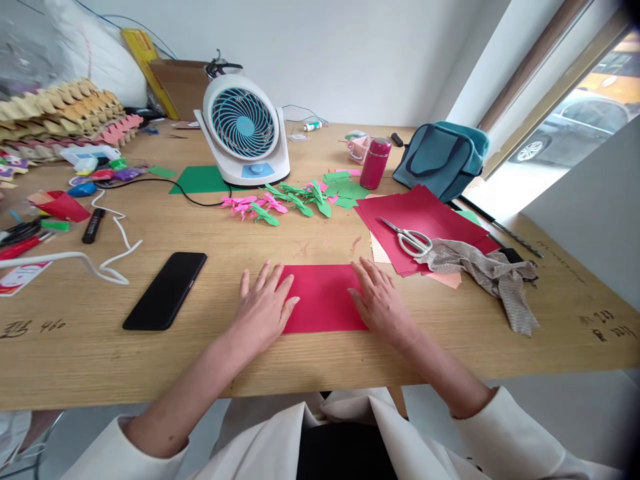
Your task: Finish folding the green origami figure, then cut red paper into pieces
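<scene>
A sheet of red paper [324,299] lies flat on the wooden table [240,373] in front of me. My left hand [263,307] rests over its left edge with the fingers spread. On the opposite edge lies my right hand [383,300], palm down, its fingers stretched out. Neither hand grips anything. To the right, scissors [413,241] with white handles lie on a stack of red paper [430,213]. Beyond the sheet sit green and pink paper cut-outs [295,199].
A black phone [165,291] lies left of my hands. Farther back stand a white fan [243,127], a red bottle [375,164] and a blue bag [440,160]. A crumpled cloth [487,267] lies at right. A white cable [75,257] crosses the left side.
</scene>
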The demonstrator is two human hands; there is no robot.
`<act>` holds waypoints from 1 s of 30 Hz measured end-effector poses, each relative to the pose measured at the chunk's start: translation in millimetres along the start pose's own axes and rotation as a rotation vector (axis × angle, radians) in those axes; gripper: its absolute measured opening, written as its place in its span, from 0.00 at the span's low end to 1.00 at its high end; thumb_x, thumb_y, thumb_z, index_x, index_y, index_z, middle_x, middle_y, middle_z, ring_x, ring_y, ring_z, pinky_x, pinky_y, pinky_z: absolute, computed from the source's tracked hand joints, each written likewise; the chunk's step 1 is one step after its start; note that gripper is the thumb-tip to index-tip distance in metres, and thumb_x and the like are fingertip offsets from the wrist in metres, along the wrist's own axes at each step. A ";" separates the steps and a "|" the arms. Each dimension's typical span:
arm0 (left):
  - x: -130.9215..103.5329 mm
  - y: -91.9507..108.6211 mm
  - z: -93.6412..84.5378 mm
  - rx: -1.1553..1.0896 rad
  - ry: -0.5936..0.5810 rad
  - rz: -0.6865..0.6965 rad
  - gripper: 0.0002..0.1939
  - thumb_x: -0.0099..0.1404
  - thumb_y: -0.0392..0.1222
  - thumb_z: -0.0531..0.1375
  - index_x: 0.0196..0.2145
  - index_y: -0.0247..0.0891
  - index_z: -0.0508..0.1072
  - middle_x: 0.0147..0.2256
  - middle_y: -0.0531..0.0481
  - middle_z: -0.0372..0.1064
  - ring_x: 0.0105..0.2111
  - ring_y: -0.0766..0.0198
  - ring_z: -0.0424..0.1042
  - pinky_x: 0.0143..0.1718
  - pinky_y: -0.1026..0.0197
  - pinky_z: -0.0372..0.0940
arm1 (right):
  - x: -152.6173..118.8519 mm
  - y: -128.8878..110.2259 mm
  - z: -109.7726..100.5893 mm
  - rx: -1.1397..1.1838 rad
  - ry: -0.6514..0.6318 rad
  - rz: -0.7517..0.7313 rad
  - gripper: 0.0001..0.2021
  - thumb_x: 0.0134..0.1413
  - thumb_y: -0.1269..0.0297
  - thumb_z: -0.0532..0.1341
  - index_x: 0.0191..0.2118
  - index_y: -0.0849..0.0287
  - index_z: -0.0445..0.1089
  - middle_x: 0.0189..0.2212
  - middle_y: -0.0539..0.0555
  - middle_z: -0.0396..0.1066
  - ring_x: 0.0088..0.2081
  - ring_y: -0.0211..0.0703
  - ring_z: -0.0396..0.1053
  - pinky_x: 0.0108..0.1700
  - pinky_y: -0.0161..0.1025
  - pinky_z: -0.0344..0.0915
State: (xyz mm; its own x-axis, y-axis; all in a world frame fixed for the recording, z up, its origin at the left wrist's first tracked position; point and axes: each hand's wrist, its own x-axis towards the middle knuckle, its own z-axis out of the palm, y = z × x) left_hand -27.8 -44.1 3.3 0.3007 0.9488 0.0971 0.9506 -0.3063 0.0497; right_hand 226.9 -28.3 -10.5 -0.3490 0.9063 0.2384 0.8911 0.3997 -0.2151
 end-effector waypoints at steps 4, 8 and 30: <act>37.6 2.8 11.7 -0.093 -0.101 0.057 0.25 0.73 0.45 0.46 0.63 0.36 0.62 0.67 0.38 0.51 0.68 0.46 0.48 0.64 0.32 0.46 | 6.2 -19.1 -7.7 0.146 -0.184 -0.314 0.33 0.64 0.50 0.54 0.69 0.60 0.50 0.69 0.64 0.48 0.69 0.56 0.47 0.67 0.56 0.50; 52.9 -6.6 32.0 -0.143 -0.082 0.101 0.27 0.72 0.43 0.47 0.67 0.38 0.56 0.69 0.41 0.45 0.69 0.48 0.45 0.65 0.35 0.46 | -1.9 -22.3 -0.1 0.189 -0.312 -0.479 0.36 0.62 0.45 0.55 0.69 0.60 0.50 0.70 0.63 0.46 0.71 0.56 0.41 0.69 0.58 0.45; 84.8 -72.5 19.0 -0.877 0.157 0.059 0.18 0.72 0.46 0.50 0.42 0.38 0.79 0.42 0.45 0.78 0.44 0.59 0.75 0.48 0.59 0.66 | 62.7 -9.1 7.4 0.067 0.135 -0.654 0.15 0.64 0.75 0.54 0.53 0.63 0.70 0.46 0.62 0.77 0.43 0.48 0.75 0.42 0.45 0.72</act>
State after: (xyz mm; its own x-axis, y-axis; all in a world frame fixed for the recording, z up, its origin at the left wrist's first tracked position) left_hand -69.8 60.0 -11.0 0.2720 0.9278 0.2554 0.5142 -0.3645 0.7764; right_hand 194.8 25.9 -0.6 -0.7679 0.4511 0.4548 0.4869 0.8724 -0.0431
